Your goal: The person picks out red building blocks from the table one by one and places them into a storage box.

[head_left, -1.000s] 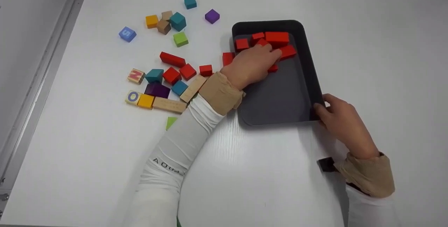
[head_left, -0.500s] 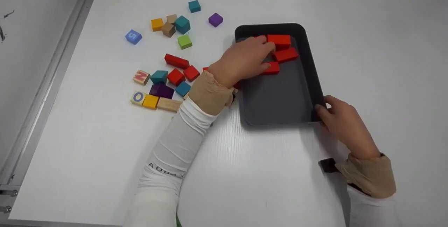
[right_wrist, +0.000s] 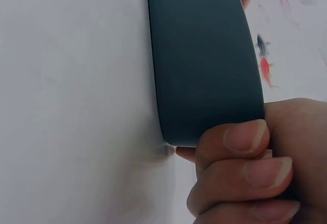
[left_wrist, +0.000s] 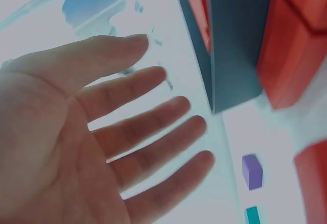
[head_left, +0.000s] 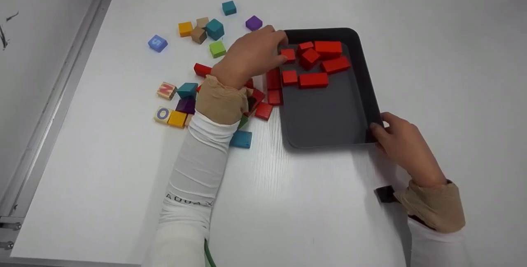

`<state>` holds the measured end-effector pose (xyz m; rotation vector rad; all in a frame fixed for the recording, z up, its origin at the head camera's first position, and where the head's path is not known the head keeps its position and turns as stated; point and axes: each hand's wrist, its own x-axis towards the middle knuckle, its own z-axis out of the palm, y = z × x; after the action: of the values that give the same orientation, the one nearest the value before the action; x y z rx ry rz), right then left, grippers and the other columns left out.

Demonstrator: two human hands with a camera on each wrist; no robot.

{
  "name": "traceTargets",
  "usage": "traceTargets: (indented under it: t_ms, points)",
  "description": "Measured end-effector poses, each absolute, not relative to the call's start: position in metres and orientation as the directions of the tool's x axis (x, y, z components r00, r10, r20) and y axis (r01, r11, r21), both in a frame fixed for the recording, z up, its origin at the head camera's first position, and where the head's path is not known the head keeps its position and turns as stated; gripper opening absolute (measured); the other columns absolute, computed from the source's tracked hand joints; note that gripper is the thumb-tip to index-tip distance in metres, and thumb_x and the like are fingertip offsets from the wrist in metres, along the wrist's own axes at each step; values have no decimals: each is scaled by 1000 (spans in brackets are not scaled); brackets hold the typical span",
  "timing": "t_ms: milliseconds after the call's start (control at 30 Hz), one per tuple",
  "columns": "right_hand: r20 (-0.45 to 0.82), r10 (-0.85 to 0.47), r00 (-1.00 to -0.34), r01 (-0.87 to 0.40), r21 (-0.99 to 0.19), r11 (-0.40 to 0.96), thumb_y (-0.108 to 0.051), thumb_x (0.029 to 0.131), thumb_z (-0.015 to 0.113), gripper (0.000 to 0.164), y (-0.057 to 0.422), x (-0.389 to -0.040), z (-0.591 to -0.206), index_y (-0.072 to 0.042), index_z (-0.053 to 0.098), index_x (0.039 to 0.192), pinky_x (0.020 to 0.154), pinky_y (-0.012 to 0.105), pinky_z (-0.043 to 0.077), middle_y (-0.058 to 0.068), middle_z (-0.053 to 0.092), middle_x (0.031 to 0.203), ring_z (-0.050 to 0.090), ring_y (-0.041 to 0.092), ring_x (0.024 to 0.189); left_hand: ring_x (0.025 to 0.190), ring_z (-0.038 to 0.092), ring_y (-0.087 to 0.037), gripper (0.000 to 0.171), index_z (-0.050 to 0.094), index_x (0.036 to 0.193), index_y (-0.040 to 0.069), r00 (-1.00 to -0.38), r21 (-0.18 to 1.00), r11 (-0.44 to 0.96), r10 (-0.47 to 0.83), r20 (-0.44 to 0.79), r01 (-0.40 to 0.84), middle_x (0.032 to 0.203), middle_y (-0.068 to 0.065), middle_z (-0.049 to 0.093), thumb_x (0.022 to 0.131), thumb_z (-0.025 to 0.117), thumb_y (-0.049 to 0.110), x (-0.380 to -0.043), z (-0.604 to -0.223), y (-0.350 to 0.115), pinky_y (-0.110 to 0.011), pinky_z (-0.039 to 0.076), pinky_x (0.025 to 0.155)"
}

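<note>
Blocks in red [head_left: 313,80] sit toward twelve o'clock inside the dark tray [head_left: 321,122], while red pieces [head_left: 264,111] outside its nine o'clock wall suggest loading is part done, the left hand [head_left: 249,55] spread, empty, near ten o'clock, the right hand [head_left: 407,147] gripping its five o'clock corner.

- Left wristband [head_left: 222,99]: tan, wrinkled
- Below left wristband: white sleeve [head_left: 197,158], black "AQUA X" lettering [head_left: 188,200], green cable [head_left: 208,252]
- Right of left wristband: second tan wristband [head_left: 436,205], black block [head_left: 385,194], another white sleeve [head_left: 436,244]
</note>
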<state>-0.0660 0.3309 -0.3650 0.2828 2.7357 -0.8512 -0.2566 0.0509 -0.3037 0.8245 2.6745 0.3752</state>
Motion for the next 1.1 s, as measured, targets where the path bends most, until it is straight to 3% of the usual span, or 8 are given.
traceTargets:
  t_ms: [200,533,767,1100]
  points:
    - [-297,105,-949,254,-524,813,-31,102,38,40,331,-67,-365,0,53,123,52,26,41,5,61,71,53,13,61,118,52,-22,49,49,139,19,-783,339,835,535,-318,433,137,-7,50,93,60,29,-262,-306,41,-35,46,99]
    - [-284,95,-954,237,-522,819,-31,102,37,40,331,-66,-365,0,54,121,52,26,40,4,58,67,50,12,58,114,48,-21,63,42,143,22,-710,344,854,517,-479,390,136,-6,46,87,68,33,-264,-318,44,-37,49,92]
    - [-291,103,-951,249,-527,813,-33,102,37,42,330,-66,-365,-1,53,124,53,26,40,6,60,69,51,13,60,123,42,-25,78,28,151,19,-694,307,851,525,-492,426,142,-10,40,85,67,33,-264,-324,47,-44,43,102]
    - [-287,101,-953,244,-523,817,-32,102,38,40,331,-66,-364,0,54,122,51,26,40,5,58,68,50,13,58,123,41,-25,73,27,151,19,-694,310,857,515,-503,411,142,-9,41,89,63,31,-266,-325,49,-42,43,101]
